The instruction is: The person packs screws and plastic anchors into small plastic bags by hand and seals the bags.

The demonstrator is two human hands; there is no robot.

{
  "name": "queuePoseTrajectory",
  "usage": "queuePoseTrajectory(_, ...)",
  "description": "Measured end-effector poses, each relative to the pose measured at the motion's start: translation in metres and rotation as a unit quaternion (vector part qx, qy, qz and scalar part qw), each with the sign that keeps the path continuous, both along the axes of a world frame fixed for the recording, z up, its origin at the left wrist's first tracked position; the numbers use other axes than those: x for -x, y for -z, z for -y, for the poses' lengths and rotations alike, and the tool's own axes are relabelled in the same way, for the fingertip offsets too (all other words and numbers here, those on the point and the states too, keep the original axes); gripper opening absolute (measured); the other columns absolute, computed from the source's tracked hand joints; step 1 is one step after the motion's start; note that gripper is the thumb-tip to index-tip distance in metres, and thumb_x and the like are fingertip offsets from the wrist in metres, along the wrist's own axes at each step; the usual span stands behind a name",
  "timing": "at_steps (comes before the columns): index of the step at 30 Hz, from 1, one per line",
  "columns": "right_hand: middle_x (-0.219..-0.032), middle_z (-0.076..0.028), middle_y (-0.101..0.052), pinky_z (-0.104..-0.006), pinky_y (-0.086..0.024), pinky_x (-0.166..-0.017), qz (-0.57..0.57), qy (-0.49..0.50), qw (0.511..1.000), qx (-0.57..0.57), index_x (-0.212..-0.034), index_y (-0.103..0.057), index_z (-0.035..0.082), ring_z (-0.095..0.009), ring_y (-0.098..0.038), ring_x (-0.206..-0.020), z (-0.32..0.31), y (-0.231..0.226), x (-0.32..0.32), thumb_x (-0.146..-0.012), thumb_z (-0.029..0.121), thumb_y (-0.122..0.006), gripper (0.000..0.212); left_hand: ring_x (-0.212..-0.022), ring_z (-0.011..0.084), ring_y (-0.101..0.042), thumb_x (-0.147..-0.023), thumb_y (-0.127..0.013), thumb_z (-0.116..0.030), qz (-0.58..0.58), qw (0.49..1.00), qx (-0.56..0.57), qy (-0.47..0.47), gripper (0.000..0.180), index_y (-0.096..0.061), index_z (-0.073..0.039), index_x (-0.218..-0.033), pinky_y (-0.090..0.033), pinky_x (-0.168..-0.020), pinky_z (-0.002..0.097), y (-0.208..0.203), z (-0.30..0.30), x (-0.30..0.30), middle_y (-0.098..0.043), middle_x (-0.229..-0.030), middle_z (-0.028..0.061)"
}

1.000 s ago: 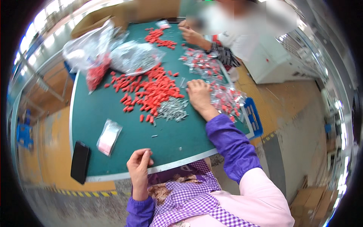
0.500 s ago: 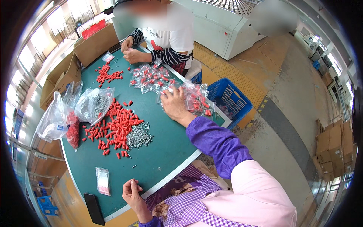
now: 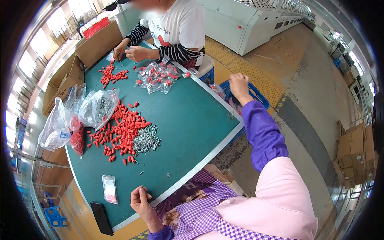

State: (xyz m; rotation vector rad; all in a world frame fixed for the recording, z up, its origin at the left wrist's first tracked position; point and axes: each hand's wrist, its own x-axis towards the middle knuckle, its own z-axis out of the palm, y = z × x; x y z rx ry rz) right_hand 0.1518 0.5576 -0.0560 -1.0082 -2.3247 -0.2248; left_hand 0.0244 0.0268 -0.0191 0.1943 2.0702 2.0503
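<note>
- Watching through the head view, my only feed, I've got the right hand [image 3: 241, 86] out over the blue crate [image 3: 259, 95], past the table edge, back of the hand up and fingers bent.
- Can't tell from here whether those fingers grip anything; their undersides are turned away from me.
- Below that hand sit clear bags [image 3: 236, 107] with red in them, down inside the crate and partly hidden by the wrist.
- Over to the left hand [image 3: 141, 200]: it's at the near table edge, fingers curled in with the thumb against them. Anything pinched there is too small for me to make out.
- Ahead of the left hand, on the green tabletop [image 3: 192, 116], I see loose grey screws [image 3: 147, 139] touching a spread of red caps [image 3: 127, 128].
- Left of that same hand, there's a flat packet [image 3: 109, 189], and nearer the table edge a black phone [image 3: 101, 218].
- Left of the right hand, across the table, lies a heap of small filled packets [image 3: 158, 77], red pieces showing through.
- Just beyond that heap, a co-worker's hands [image 3: 137, 53] are up close to loose red pieces [image 3: 113, 75].
</note>
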Motion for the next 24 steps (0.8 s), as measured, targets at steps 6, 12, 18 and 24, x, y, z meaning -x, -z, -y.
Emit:
queuePoseTrajectory(6,-0.092,-0.009,-0.064,-0.0409,-0.041,-0.081,-0.151,-0.026,0.985,0.077,-0.086,-0.062,0.007,-0.03,-0.057,-0.093,0.036,-0.017,0.014,-0.08,0.011,-0.058,0.009,-0.058,0.0053,-0.048,-0.09,-0.058,-0.01,-0.003,1.0,-0.004,-0.015,0.011,-0.062,0.0,-0.091,-0.038,-0.053,0.0184,-0.006,0.008,0.0,-0.06,-0.078,0.0029)
queuePoseTrajectory(12,-0.092,-0.013,-0.064,-0.0348,-0.047,-0.076,-0.208,-0.197,0.946,0.153,-0.097,-0.063,0.003,-0.027,-0.061,-0.087,0.126,-0.067,0.062,-0.083,0.007,-0.057,0.016,-0.063,0.0072,-0.053,-0.087,-0.061,-0.006,0.012,1.0,0.017,0.004,0.008,-0.062,0.001,-0.09,-0.043,-0.058,0.0198,-0.01,0.002,0.002,-0.061,-0.079,0.0018)
queuePoseTrajectory(18,-0.091,-0.009,-0.065,-0.0274,-0.047,-0.07,-0.122,-0.422,0.829,0.346,-0.097,-0.062,0.002,-0.016,-0.061,-0.082,0.261,-0.095,0.128,-0.082,0.003,-0.059,0.015,-0.112,0.0275,-0.046,-0.066,-0.077,-0.014,-0.34,0.86,0.365,-0.11,0.054,-0.056,0.0,-0.114,-0.037,-0.095,0.0387,-0.033,0.034,0.04,-0.05,-0.118,0.0159)
queuePoseTrajectory(24,-0.091,-0.008,-0.065,-0.0275,-0.048,-0.067,-0.016,-0.515,0.694,0.503,-0.101,-0.061,0.002,-0.015,-0.061,-0.077,0.365,-0.085,0.171,-0.083,0.007,-0.059,0.019,-0.12,0.0338,-0.036,-0.063,-0.078,-0.03,-0.257,0.8,0.526,-0.128,0.076,-0.047,0.0,-0.125,-0.031,-0.1,0.0425,-0.017,0.064,0.104,-0.044,-0.126,0.0182)
